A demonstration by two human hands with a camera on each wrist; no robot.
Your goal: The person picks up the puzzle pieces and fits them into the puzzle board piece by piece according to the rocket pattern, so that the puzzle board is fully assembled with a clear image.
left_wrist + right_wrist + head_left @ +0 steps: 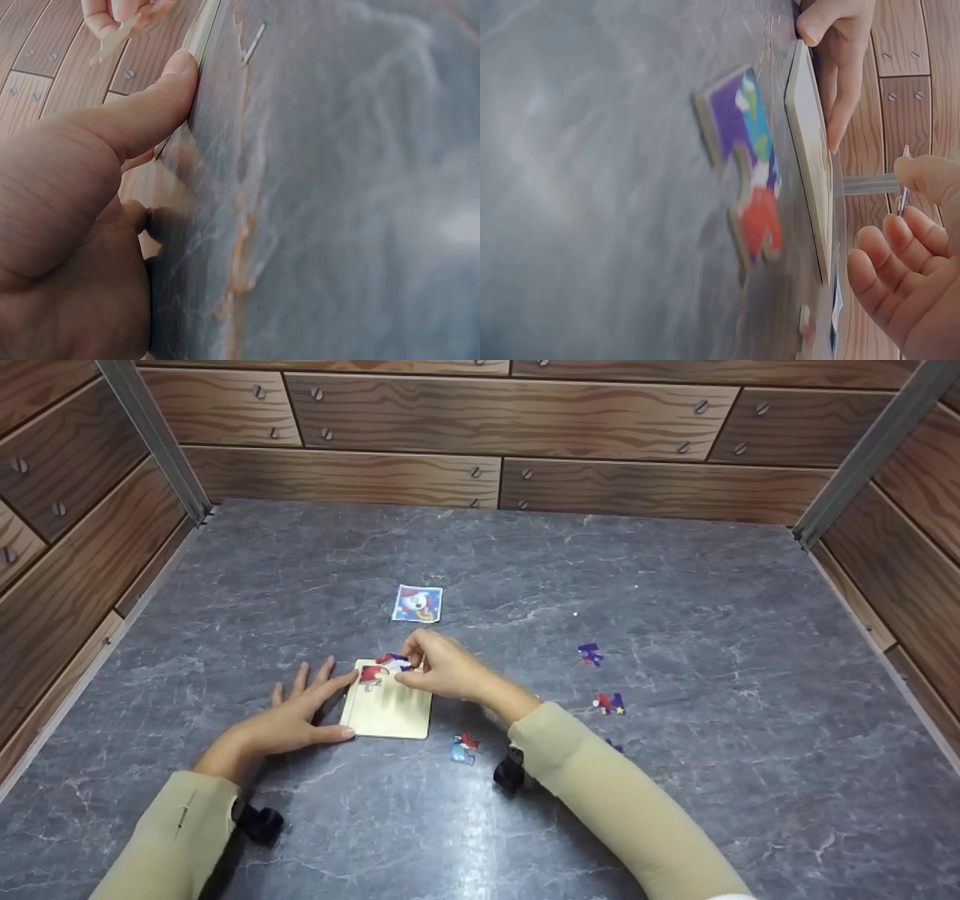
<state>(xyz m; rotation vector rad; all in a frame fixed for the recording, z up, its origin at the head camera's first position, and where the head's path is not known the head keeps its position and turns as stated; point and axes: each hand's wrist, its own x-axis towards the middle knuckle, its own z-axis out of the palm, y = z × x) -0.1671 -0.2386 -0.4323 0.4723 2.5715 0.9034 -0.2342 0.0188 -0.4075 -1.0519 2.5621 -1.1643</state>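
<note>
A pale square puzzle board (390, 712) lies on the table. My left hand (292, 721) rests at its left side with fingers spread, index fingertip and thumb touching the edge. In the left wrist view that thumb (161, 101) presses against the board's side. Above the board's far part, my right hand (446, 664) pinches a jigsaw piece (395, 662), seen edge-on between thumb and finger (904, 191) in the right wrist view. A red and white jigsaw piece (370, 673) sits in the board's upper left corner. Part of the held piece is hidden by fingers.
A small picture card (418, 604) of a cartoon character lies beyond the board. Loose jigsaw pieces are scattered nearby: one (464, 748) in front at right, others (590, 654) (609, 703) farther right, one partly behind the right sleeve. Wood-patterned walls (390, 420) enclose the table.
</note>
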